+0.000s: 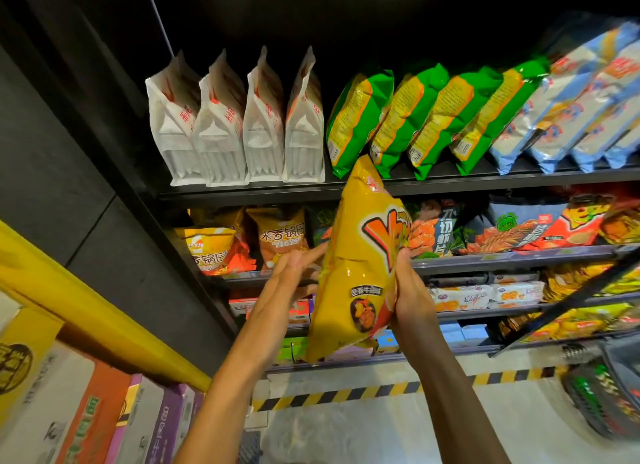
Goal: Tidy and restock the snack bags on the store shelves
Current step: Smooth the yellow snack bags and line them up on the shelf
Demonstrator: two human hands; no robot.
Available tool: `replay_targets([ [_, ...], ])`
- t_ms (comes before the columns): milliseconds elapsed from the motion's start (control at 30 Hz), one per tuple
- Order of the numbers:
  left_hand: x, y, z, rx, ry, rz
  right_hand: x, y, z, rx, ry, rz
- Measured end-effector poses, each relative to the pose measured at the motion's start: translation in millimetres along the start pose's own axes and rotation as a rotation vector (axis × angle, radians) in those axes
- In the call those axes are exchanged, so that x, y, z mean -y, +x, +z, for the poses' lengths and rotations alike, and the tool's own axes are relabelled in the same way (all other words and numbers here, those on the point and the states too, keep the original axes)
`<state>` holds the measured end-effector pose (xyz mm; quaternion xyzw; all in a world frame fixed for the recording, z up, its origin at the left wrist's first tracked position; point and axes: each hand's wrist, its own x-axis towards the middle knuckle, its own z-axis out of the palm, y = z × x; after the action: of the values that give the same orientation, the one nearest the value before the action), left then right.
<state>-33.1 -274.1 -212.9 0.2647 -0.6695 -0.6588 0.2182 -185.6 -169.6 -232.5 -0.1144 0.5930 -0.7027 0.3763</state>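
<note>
while my right hand [408,290] grips the yellow chip bag [356,273] and my flat left hand [294,273] steadies it, shelving it next probably requires a free slot.

Dim overhead, glossy glare, blurred warped edges.

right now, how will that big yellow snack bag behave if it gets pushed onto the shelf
The yellow snack bag looks puffed, so probably light and crushable. Its glossy film may slip, which fits the right hand gripping one edge while the left hand steadies the other.
</note>
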Motion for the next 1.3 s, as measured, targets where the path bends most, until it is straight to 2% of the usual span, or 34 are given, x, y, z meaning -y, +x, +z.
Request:
replay_targets([
  [167, -3, 0, 8, 0.063, 0.016, 0.011, 0, -2, 3, -0.079, -0.05, -0.235],
  [267, 4, 3, 14, -0.036, 0.038, 0.009, 5, -4, 5, -0.024, -0.126, -0.325],
  [367, 12, 7, 13, -0.244, -0.07, 0.012, 20, -11, 2, 0.104, -0.151, -0.319],
  [433, 10, 10, 11, -0.422, -0.251, -0.072, 28, -16, -2, 0.205, -0.225, -0.354],
  [467, 7, 12, 11, -0.46, -0.33, -0.118, 30, -20, -1, 0.253, -0.258, -0.372],
  [600, 3, 13, 13, -0.504, -0.423, -0.201, 24, -29, 5, 0.383, -0.319, -0.413],
  [733, 0, 10, 11, -0.505, -0.412, -0.211, 20, -31, 7, 0.401, -0.321, -0.398],
  [833, -1, 6, 14, -0.514, -0.339, -0.152, 21, -31, 4, 0.426, -0.314, -0.361],
  [967, 4, -1, 14, -0.387, -0.128, 0.032, 15, -30, 1, 0.433, -0.314, -0.291],
  [1067, 8, -7, 2, -0.157, -0.048, 0.086, 13, -27, -3, 0.299, -0.276, -0.305],
  [1167, 3, -12, -7, 0.059, -0.031, 0.122, 19, -21, -12, 0.247, -0.214, -0.27],
  [1300, -4, -13, 1, 0.045, 0.034, 0.173, 21, -21, -17, 0.292, -0.211, -0.244],
])
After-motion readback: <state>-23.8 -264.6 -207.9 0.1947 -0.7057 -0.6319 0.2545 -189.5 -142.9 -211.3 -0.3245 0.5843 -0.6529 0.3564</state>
